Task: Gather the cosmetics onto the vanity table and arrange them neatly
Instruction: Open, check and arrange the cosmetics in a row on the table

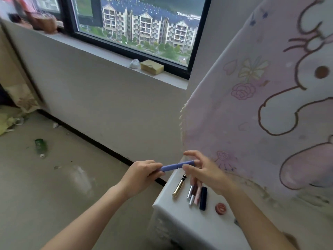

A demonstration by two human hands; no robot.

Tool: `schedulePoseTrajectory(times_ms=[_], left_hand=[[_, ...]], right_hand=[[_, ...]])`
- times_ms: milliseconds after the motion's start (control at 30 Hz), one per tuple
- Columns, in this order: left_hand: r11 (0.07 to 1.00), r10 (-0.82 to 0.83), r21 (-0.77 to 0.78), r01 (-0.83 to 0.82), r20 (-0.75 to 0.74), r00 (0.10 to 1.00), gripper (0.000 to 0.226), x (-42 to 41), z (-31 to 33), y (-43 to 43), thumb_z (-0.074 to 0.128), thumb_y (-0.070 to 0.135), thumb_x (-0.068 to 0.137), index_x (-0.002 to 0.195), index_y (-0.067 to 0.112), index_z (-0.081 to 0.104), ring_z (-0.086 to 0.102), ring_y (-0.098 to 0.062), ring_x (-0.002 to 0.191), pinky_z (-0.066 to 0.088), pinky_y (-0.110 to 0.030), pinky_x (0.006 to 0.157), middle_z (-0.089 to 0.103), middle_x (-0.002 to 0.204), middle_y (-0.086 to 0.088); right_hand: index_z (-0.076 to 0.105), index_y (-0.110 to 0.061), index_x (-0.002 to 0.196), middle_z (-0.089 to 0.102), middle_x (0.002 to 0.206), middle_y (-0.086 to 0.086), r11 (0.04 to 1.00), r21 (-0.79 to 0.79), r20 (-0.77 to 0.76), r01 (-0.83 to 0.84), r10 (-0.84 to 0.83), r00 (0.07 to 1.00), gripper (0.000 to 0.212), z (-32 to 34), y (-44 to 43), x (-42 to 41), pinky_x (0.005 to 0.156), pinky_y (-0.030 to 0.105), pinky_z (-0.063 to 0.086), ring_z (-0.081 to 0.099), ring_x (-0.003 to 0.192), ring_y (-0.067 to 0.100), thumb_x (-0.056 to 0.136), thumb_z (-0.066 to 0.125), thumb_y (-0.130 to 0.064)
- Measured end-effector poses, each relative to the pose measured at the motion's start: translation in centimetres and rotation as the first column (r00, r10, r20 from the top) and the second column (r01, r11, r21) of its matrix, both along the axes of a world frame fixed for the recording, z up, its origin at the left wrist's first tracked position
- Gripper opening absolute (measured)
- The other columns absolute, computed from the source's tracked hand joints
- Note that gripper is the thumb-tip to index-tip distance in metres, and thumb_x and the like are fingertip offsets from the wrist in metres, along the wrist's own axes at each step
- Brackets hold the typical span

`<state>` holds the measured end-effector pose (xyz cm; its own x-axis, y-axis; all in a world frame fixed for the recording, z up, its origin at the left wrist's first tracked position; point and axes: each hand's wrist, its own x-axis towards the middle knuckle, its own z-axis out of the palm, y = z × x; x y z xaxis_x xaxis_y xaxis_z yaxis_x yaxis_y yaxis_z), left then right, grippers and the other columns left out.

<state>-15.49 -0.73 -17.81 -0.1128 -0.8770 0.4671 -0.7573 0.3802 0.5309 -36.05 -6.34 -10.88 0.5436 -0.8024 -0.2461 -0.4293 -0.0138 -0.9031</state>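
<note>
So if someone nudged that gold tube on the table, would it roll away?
Probably: the gold tube looks round and smooth, so it may roll. It lies near the table edge, so a sideways push could drop it. Its shiny skin might feel slippery.

A stick (173, 166) is held between the left hand (138, 177) and the right hand (207, 175), above the counter's (180, 222) far corner. On the counter, a row of tubes (193, 193) is laid side by side, with a round pot (221, 207) to its right. A bottle (40, 147) is found on the floor, well left.
</note>
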Motion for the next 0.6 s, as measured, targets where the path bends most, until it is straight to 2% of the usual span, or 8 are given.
schedulePoseTrajectory(times_ms=[67, 167, 233, 300, 400, 467, 533, 600], left_hand=[[1.0, -0.026, 0.004, 0.026, -0.009, 1.0, 0.024, 0.3, -0.2, 0.1, 0.048, 0.033, 0.083, 0.069, 0.015, 0.056, 0.038, -0.017, 0.055, 0.027, -0.02, 0.047, 0.049, 0.055, -0.003], [0.998, -0.065, 0.003, 0.065, 0.015, 0.998, 0.016, 0.8, -0.3, 0.2, 0.047, 0.032, 0.082, 0.07, 0.021, 0.048, 0.036, -0.018, 0.055, 0.026, -0.021, 0.046, 0.047, 0.055, -0.002], [0.996, -0.084, 0.01, 0.084, 0.031, 0.996, 0.017, 1.2, -0.4, 0.2, 0.047, 0.033, 0.082, 0.07, 0.022, 0.045, 0.036, -0.019, 0.055, 0.023, -0.019, 0.047, 0.046, 0.055, -0.001], [0.995, -0.103, 0.021, 0.102, 0.016, 0.995, 0.022, 1.6, -0.5, 0.1, 0.047, 0.033, 0.083, 0.068, 0.018, 0.049, 0.035, -0.019, 0.054, 0.023, -0.019, 0.047, 0.045, 0.055, -0.002], [0.99, -0.137, 0.017, 0.137, 0.014, 0.99, 0.025, 1.8, -0.6, -0.1, 0.047, 0.035, 0.084, 0.068, 0.015, 0.052, 0.034, -0.019, 0.052, 0.023, -0.02, 0.046, 0.045, 0.056, -0.003], [0.986, -0.163, 0.018, 0.163, 0.014, 0.986, 0.027, 1.7, -0.6, -0.2, 0.047, 0.035, 0.084, 0.068, 0.014, 0.052, 0.034, -0.02, 0.052, 0.024, -0.02, 0.046, 0.045, 0.055, -0.003], [0.983, -0.184, 0.027, 0.183, 0.022, 0.983, 0.026, 1.7, -0.6, -0.2, 0.047, 0.035, 0.084, 0.069, 0.015, 0.052, 0.034, -0.02, 0.052, 0.026, -0.022, 0.046, 0.045, 0.056, -0.004], [0.979, -0.202, 0.04, 0.2, 0.027, 0.979, 0.022, 1.7, -0.6, -0.2, 0.047, 0.035, 0.084, 0.07, 0.019, 0.049, 0.034, -0.02, 0.052, 0.029, -0.024, 0.045, 0.046, 0.056, -0.003]], right_hand=[[0.057, -0.017, 0.086, 0.056, 0.05, -0.002, 0.993, -0.038, -0.034, 0.116, -0.117, 0.993, 0.025, -0.3, 0.6, 0.5, 0.033, 0.017, 0.031, 0.044, 0.032, 0.008, 0.089, 0.05, -0.04], [0.057, -0.015, 0.062, 0.051, 0.041, -0.005, 0.971, -0.126, -0.077, 0.204, -0.214, 0.974, 0.032, -0.7, 1.4, 0.7, 0.036, 0.018, 0.032, 0.04, 0.031, 0.007, 0.093, 0.051, -0.022], [0.058, -0.018, 0.068, 0.055, 0.054, -0.002, 0.975, -0.117, -0.012, 0.188, -0.19, 0.982, 0.025, -0.6, 2.0, 0.6, 0.044, 0.017, 0.037, 0.046, 0.042, 0.007, 0.087, 0.055, -0.001], [0.059, -0.024, 0.079, 0.058, 0.071, 0.0, 0.982, -0.101, 0.03, 0.158, -0.156, 0.987, 0.031, -0.1, 2.5, 0.4, 0.057, 0.017, 0.043, 0.052, 0.057, 0.008, 0.079, 0.058, 0.008], [0.054, -0.032, 0.099, 0.058, 0.091, -0.005, 0.984, -0.098, -0.038, 0.146, -0.151, 0.988, 0.03, 0.1, 3.1, 0.3, 0.065, 0.017, 0.048, 0.06, 0.071, 0.006, 0.082, 0.065, -0.009], [0.054, -0.023, 0.1, 0.06, 0.081, -0.002, 0.977, -0.089, -0.069, 0.193, -0.199, 0.977, 0.011, 0.3, 3.5, 0.6, 0.053, 0.016, 0.046, 0.058, 0.055, 0.002, 0.089, 0.056, -0.025], [0.058, -0.014, 0.078, 0.06, 0.06, 0.002, 0.964, -0.11, -0.089, 0.244, -0.254, 0.963, 0.024, -0.1, 3.8, 0.8, 0.043, 0.016, 0.039, 0.051, 0.04, 0.006, 0.093, 0.049, -0.03], [0.058, -0.012, 0.067, 0.057, 0.05, -0.001, 0.952, -0.134, -0.1, 0.274, -0.288, 0.952, 0.027, -0.3, 4.1, 0.7, 0.042, 0.017, 0.038, 0.049, 0.038, 0.008, 0.093, 0.051, -0.02]])
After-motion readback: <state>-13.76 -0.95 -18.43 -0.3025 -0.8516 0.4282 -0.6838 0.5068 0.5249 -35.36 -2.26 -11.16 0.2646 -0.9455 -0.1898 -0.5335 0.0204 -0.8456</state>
